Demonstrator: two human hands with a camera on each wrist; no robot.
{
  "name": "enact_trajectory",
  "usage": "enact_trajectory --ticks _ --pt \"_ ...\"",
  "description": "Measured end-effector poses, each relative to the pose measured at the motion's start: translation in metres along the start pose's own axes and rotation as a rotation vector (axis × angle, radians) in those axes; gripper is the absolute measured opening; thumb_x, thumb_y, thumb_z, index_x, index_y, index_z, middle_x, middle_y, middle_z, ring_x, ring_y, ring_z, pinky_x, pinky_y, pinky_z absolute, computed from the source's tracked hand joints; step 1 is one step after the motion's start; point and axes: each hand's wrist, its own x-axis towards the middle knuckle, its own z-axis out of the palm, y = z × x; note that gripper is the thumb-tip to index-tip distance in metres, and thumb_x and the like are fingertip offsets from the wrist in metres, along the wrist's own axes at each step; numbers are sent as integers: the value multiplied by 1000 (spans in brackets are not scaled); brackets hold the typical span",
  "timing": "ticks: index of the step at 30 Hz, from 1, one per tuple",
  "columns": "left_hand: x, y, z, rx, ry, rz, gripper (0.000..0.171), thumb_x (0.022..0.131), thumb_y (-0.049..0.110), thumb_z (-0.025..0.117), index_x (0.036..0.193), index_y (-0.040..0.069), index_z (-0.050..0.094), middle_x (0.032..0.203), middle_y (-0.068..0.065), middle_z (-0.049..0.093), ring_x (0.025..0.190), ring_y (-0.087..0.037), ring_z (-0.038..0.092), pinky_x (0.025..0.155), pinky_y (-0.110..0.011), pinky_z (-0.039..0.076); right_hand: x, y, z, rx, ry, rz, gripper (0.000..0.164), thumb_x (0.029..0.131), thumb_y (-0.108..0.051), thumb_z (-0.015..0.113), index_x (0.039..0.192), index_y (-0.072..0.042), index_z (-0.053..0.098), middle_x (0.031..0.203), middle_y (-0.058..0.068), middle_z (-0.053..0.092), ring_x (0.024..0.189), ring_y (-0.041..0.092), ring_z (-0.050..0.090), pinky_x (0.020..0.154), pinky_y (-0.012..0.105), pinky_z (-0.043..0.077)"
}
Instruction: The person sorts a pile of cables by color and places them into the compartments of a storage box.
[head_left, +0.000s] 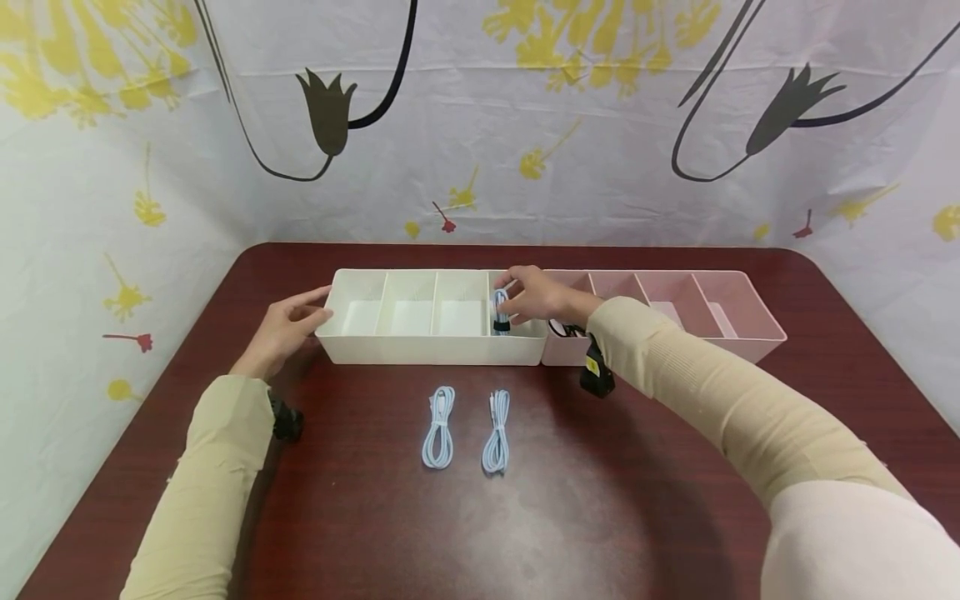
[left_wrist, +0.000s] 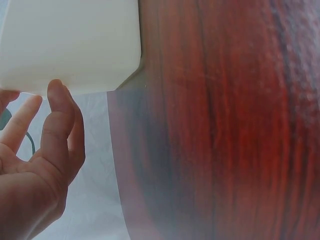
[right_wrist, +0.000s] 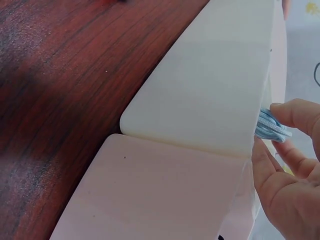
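In the head view, my right hand point(head_left: 536, 296) reaches into the rightmost compartment of a white divided box point(head_left: 435, 351). Thumb and fingers pinch a coiled light-blue cable point(head_left: 501, 304) with a black band near its lower end. The right wrist view shows the coil point(right_wrist: 270, 125) between thumb and fingers, just past the box wall. At the box's left end, my left hand point(head_left: 285, 329) rests its fingertips against the wall, fingers loosely bent. Two more coiled light-blue cables, one on the left point(head_left: 438, 427) and one on the right point(head_left: 496, 433), lie on the table before the box.
A pink divided box point(head_left: 738, 308) stands end to end with the white one, partly covered by my right forearm. Something dark and thin point(head_left: 564, 329) lies in its left compartment. Both boxes stand on a dark red wooden table point(head_left: 360, 517), with a patterned cloth point(head_left: 420, 150) behind.
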Motion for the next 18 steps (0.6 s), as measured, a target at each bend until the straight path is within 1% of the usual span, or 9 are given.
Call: enact_trajectory --ticks 5,8,18 --pt "1 0 0 2 -1 5 53 91 30 50 139 17 31 120 -21 45 102 -30 47 83 -45 43 -2 0 -2 -44 17 -36 36 84 -1 57 117 8 46 112 25 48 93 29 55 72 32 50" --pt "1 0 0 6 2 5 53 91 30 50 139 17 31 121 -21 45 102 -29 47 83 -44 44 -5 -2 -4 -56 23 -53 35 84 -1 56 116 8 47 110 23 49 95 29 54 71 31 50" --pt "1 0 0 5 4 -9 54 91 31 50 139 18 31 122 -21 45 103 -30 47 84 -44 43 -9 0 -6 -73 42 -56 37 85 -4 56 119 7 47 109 21 50 94 28 54 71 31 50"
